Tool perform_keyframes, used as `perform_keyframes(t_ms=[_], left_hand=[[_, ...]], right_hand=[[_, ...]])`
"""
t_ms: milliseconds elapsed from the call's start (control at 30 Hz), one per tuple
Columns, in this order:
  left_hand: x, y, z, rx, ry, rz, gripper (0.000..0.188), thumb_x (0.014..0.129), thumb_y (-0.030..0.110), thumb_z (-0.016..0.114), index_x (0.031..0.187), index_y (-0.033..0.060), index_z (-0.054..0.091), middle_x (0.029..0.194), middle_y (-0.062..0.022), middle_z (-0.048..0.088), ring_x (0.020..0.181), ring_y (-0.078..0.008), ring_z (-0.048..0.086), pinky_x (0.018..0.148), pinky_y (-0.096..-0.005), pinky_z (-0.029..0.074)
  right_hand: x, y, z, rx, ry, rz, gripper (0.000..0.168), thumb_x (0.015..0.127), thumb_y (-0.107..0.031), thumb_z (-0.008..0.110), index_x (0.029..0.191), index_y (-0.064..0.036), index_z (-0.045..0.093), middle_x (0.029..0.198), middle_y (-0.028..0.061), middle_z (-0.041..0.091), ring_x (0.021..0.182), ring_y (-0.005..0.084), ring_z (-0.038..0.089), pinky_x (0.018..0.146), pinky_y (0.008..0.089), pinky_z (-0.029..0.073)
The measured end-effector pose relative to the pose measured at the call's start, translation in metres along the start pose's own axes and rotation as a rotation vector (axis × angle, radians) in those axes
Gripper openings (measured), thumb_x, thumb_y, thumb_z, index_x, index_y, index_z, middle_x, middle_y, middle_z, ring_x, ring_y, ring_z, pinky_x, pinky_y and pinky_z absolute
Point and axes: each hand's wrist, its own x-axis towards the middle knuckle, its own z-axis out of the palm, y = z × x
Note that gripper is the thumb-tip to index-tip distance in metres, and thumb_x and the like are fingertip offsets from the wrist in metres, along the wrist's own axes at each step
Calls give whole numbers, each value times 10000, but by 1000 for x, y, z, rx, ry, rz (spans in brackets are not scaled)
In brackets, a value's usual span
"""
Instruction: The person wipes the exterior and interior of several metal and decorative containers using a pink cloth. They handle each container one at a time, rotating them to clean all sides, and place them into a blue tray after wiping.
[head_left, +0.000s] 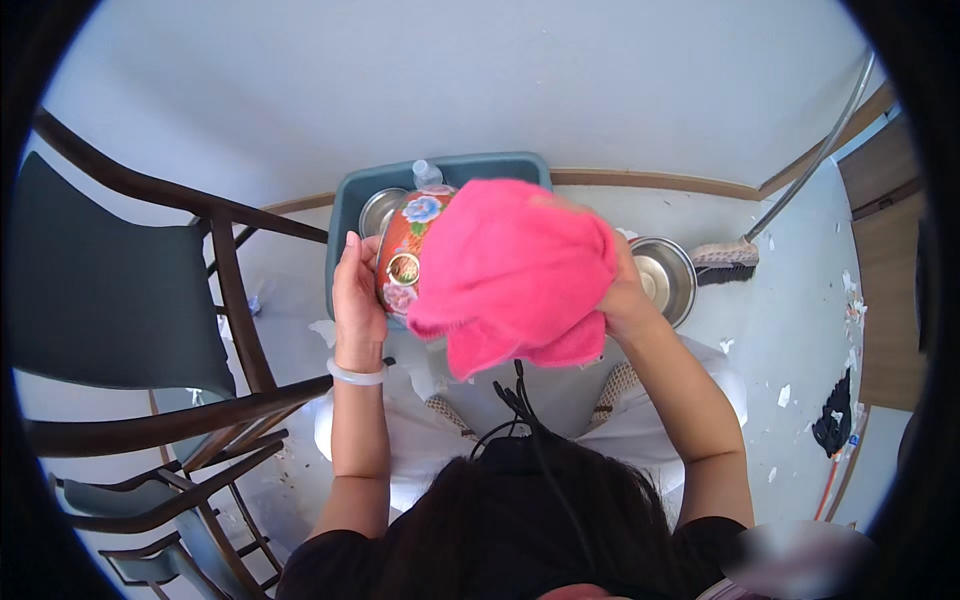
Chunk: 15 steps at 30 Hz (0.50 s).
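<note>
Before me, my left hand (358, 296) grips the left side of a red bowl or pot (401, 259) painted with flowers, which has a gold-coloured ring on its side. A bright pink cloth (517, 277) lies against the vessel and hides most of it. My right hand (626, 292) holds the cloth's right side, its fingers largely covered by the fabric. Below is a blue-green plastic tub (341, 217), where a metal bowl (381, 210) and a clear plastic bottle (427, 174) are partly visible.
A stainless steel bowl (667, 281) stands on the floor at right, beside a broom (724, 259). Dark wooden chairs (120, 300) crowd the left. Paper scraps (784, 395) and a black item (834, 416) lie on the floor. Black cables (517, 401) hang before my body.
</note>
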Motion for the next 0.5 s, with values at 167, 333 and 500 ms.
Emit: perform_keyframes(t_ms=[167,333,500], left_hand=[[-12,-14,26,66,179,168,374,953,299,459,710,37,568,693,-29,586,616,-82,529,576,-235,411],[-19,-35,42,165,13,164,393,959,260,464,693,6,606,636,32,545,569,-28,434,513,-202,345],[-22,-43,34,316,-234,256,339,943,199,463,793,-55,631,630,1,577,570,-38,468,510,-213,370]], right_hand=[[-5,12,17,-542,155,-156,630,699,-222,716,1283,-115,503,1388,133,333,1250,282,382,1047,382,287],[-20,44,44,-1426,-32,-509,494,653,-238,684,1142,-270,623,1373,88,376,1228,384,381,945,480,300],[-29,45,59,-1664,-103,-471,427,670,-309,652,1096,-290,636,1346,-14,438,1194,392,413,876,455,294]])
